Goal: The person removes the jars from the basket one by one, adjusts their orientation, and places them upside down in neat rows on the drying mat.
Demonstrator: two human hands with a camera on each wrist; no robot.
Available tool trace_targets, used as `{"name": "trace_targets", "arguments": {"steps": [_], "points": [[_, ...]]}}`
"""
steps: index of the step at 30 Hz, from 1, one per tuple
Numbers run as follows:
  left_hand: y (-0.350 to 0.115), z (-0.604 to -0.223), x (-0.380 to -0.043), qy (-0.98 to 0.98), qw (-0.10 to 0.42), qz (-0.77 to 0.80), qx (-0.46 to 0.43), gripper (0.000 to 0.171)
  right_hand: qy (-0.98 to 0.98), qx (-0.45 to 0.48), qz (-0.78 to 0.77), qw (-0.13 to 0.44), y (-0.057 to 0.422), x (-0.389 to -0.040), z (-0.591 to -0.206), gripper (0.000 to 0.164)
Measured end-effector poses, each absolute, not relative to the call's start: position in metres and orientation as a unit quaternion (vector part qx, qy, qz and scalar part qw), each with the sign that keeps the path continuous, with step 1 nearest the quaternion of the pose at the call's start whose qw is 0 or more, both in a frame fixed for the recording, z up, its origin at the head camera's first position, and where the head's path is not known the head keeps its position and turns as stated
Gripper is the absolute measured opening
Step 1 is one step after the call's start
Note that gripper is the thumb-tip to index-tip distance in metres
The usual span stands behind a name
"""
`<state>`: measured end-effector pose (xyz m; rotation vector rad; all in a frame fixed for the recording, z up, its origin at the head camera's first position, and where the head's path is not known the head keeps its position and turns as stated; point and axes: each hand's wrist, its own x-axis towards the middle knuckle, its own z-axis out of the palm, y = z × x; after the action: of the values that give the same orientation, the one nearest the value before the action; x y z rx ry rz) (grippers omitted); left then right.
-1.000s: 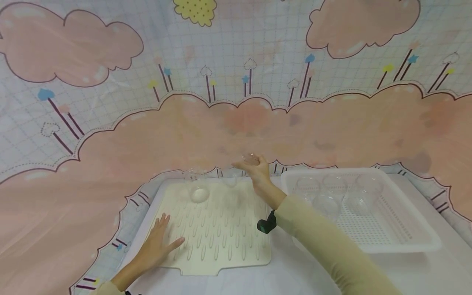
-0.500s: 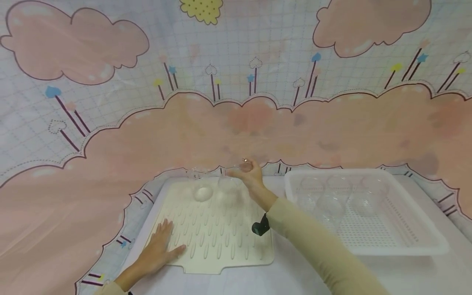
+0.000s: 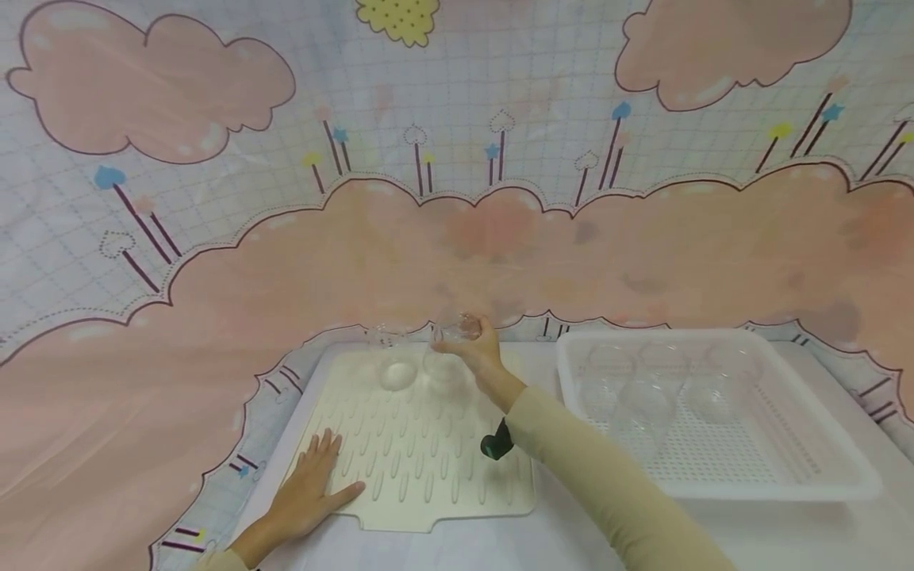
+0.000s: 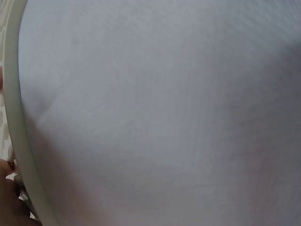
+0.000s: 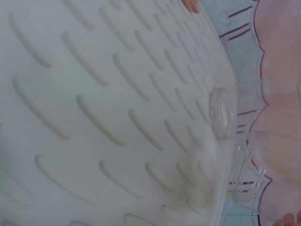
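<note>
My right hand (image 3: 484, 355) grips a clear cup (image 3: 444, 369) by its upper part, over the back of the cream ridged mat (image 3: 428, 519). In the right wrist view the held cup (image 5: 251, 165) is close to the mat's far edge; whether it touches the mat I cannot tell. A second clear cup (image 3: 397, 373) stands on the mat just to its left. My left hand (image 3: 305, 485) rests with fingers spread on the mat's near left side. Only fingertips (image 4: 7, 207) of it show at the edge of the left wrist view.
Right of the mat stands a white perforated basket (image 3: 771, 493) with several clear cups (image 3: 646, 400) inside. A white table surface (image 3: 564, 547) lies under both. Behind rises a printed curtain (image 3: 500, 262) with pink clouds, close to the mat's far edge.
My right hand has come left and down with the clear cup, toward the second cup on the mat. The left hand has settled slightly lower on the mat. The head view has shifted a little.
</note>
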<state>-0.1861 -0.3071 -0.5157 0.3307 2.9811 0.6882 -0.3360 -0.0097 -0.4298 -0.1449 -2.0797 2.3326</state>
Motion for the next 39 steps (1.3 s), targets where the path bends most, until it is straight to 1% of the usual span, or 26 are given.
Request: {"name": "trace_targets", "arguments": {"steps": [5,11,17,24,30,39], "points": [[-0.307,-0.515,-0.186,0.968,0.036,0.224,0.107,0.097,-0.672,-0.036,0.739,0.014,-0.016,-0.339,-0.439,0.079],[-0.307,-0.512,-0.187,0.969,0.038,0.222,0.107,0.097,-0.689,-0.032,0.724,0.011,-0.021,-0.339,-0.443,0.087],[-0.305,-0.509,-0.188,0.969,0.044,0.220,0.106,0.098,-0.705,-0.027,0.709,0.020,-0.022,-0.341,-0.447,0.085],[-0.306,-0.509,-0.185,0.970,0.049,0.215,0.103,0.097,-0.728,-0.017,0.685,0.011,-0.026,-0.345,-0.453,0.080],[-0.307,-0.508,-0.186,0.970,0.052,0.213,0.101,0.098,-0.735,0.000,0.678,-0.003,-0.028,-0.349,-0.454,0.088],[-0.305,-0.508,-0.186,0.969,0.057,0.218,0.100,0.098,-0.765,0.020,0.643,0.001,-0.029,-0.353,-0.456,0.085]]}}
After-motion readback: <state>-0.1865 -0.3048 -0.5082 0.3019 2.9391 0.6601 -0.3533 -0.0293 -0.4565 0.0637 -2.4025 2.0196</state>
